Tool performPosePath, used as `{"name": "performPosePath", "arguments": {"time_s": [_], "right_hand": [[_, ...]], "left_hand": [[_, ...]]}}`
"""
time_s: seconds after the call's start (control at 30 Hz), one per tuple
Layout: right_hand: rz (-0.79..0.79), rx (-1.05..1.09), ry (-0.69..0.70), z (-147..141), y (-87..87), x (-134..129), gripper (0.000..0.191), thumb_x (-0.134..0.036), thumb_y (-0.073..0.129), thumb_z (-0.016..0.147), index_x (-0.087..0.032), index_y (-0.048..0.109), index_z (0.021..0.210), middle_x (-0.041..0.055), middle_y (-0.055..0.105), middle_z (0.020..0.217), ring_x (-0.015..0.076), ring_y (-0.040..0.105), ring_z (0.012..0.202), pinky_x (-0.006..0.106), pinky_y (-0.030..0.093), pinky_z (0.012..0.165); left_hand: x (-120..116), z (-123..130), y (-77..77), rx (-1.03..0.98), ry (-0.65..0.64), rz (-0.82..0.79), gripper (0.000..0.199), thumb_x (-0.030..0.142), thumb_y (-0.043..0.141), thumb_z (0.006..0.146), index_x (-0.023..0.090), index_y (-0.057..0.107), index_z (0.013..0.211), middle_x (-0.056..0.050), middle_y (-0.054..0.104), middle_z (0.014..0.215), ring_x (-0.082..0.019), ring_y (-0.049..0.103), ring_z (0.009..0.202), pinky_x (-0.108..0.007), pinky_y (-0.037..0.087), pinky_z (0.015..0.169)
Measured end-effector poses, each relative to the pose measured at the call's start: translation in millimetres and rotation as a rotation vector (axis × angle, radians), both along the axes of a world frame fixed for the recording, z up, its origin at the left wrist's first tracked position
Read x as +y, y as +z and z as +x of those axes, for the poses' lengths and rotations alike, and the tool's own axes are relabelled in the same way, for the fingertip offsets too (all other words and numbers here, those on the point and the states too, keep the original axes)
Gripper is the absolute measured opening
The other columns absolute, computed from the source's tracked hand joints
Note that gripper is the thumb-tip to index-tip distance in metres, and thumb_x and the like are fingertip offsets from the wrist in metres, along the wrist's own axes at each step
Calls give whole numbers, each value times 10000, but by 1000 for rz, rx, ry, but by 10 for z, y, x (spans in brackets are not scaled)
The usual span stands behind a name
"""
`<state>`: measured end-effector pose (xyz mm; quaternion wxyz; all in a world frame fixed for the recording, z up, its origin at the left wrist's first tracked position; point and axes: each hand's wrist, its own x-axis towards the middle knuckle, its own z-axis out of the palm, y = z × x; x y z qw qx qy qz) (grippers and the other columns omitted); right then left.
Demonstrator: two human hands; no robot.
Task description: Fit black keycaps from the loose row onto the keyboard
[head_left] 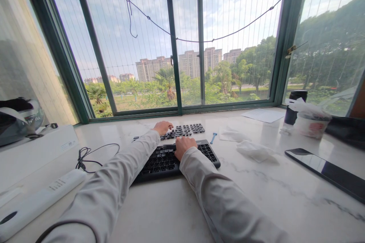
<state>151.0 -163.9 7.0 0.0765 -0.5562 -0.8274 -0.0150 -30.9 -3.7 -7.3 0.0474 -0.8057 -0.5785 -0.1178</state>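
A black keyboard lies on the marble-patterned table, its key field partly stripped to bare sockets. Loose black keycaps are laid out in rows just behind it. My left hand reaches over the keyboard to the left part of these keycaps, fingers curled together and pointing right; whatever is at the fingertips is too small to make out. Resting on the keyboard's upper middle, my right hand is closed, its fingertips hidden behind the knuckles. A small blue tool lies right of the keycaps.
Crumpled clear plastic and a black phone lie to the right. Behind them stand a dark bottle and a bagged tub. On the left are a white power strip, a coiled black cable and a helmet.
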Motion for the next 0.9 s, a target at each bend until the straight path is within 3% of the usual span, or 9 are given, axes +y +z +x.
{"name": "performPosePath", "arguments": {"time_s": [0.23,0.67,0.9], "right_hand": [[37,18,2,6,-5,-4,382,-283,581,739,-156,599,1099,135,654,1057,254,614,978,362,468,801],[24,15,5,12,13,-13,384,-289,588,744,-154,597,1104,130,657,1044,251,616,968,362,469,796],[49,31,2,12,0,-17,385,-279,597,731,-150,604,1094,127,657,1045,252,616,963,366,467,797]], "left_hand": [[-30,9,18,0,-13,-12,298,355,417,885,313,694,988,22,714,965,-156,620,903,-206,433,721],[-67,37,45,51,2,-33,302,358,411,882,315,691,988,13,711,969,-169,622,888,-227,438,734],[-133,57,72,75,3,-35,287,282,437,858,318,687,993,24,709,981,-161,620,888,-225,437,729]]}}
